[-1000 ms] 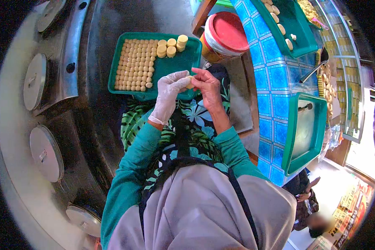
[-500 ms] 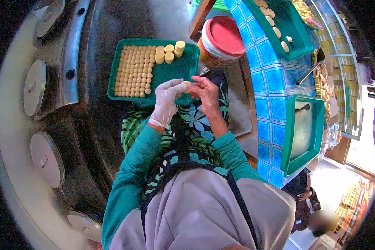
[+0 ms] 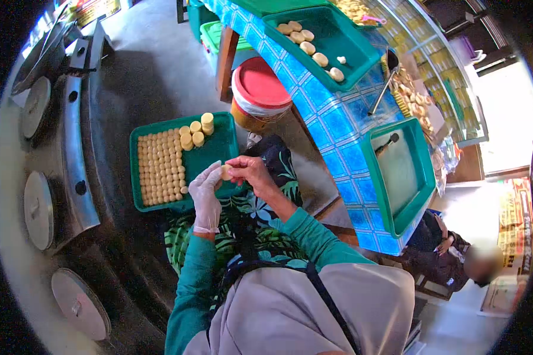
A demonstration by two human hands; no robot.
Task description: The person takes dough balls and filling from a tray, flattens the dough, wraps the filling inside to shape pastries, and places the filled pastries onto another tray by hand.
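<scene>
In front of my lap, my gloved left hand (image 3: 205,194) and my bare right hand (image 3: 251,173) meet at a small pale dough piece (image 3: 226,172). The fingers of both hands are closed on it from either side, partly covering it. Just beyond them lies a green tray (image 3: 210,155). Its left part carries close rows of small round dough balls (image 3: 160,168). Short stacks of flat, pale yellow dough discs (image 3: 207,123) stand toward its far right corner. One dough ball (image 3: 184,190) sits at the end of the near row, beside my left hand.
To the right, a table with a blue checked cloth (image 3: 337,133) bears a tray of flat dough rounds (image 3: 320,59) and another tray (image 3: 391,219) holding a brush (image 3: 387,144). A red-lidded bucket (image 3: 260,83) stands by it. Round metal lids (image 3: 38,210) line the left. A person (image 3: 435,248) sits lower right.
My view has turned, so the trays and table appear shifted left. Both hands stay together at the dough piece, which shows more of its face between the fingers.
</scene>
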